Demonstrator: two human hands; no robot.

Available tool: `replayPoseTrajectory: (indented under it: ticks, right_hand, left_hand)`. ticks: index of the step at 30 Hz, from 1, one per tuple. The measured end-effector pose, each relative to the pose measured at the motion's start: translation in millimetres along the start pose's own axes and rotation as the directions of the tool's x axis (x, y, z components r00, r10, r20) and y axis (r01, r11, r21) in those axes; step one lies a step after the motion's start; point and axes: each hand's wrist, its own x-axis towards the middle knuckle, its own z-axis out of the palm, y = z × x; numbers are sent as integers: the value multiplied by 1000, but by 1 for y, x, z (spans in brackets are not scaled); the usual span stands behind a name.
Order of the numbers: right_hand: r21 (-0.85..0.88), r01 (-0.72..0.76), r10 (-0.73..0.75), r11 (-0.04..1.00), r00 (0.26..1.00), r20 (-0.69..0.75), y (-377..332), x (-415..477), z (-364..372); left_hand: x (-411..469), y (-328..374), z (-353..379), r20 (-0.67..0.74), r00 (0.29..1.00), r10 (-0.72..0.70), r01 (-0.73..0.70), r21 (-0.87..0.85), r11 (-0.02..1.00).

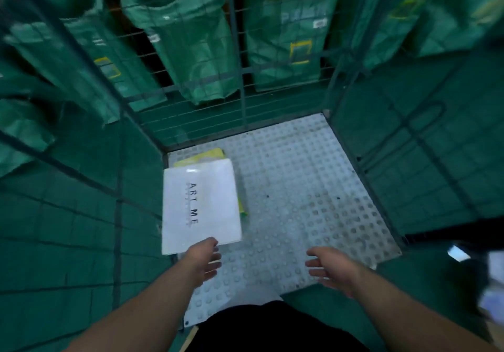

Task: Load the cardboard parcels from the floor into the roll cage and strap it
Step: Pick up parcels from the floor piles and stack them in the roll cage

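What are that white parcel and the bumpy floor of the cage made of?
White parcel: looks like smooth glossy card or plastic wrap, going by the sheen. Cage floor: pale grey sheet with rows of raised studs, probably moulded plastic or metal.

Inside roll cage (pixel 237 101), your view down:
- top parcel (pixel 201 207): left side of cage floor (pixel 300 188), beside left wall (pixel 81 188), over lower parcel (pixel 201 156).
- your left hand (pixel 204 260): at top parcel's near edge.
- your right hand (pixel 331 268): well right, above floor.
- bags (pixel 185 38): behind far mesh.
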Motion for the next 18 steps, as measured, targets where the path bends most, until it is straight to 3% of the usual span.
replayPoseTrajectory:
  ticks: [3, 7, 13, 18]
  right_hand:
    - [195, -9, 22, 981, 997, -67, 42, -17, -41]
    - [470, 67, 26, 880, 981, -190, 120, -46, -99]
    - [755, 203, 154, 623, 915, -373, 289, -91, -158]
    - [889, 257, 308, 380, 871, -383, 426, -123, -179]
  left_hand:
    - [-18, 6, 67, 150, 986, 70, -105, 239, 965]
    - [-49, 0, 162, 302, 947, 106, -244, 466, 850]
    - [-120, -85, 313, 467, 879, 97, -444, 727, 523]
    - [-177, -213, 406, 583, 812, -42, -556, 793, 248]
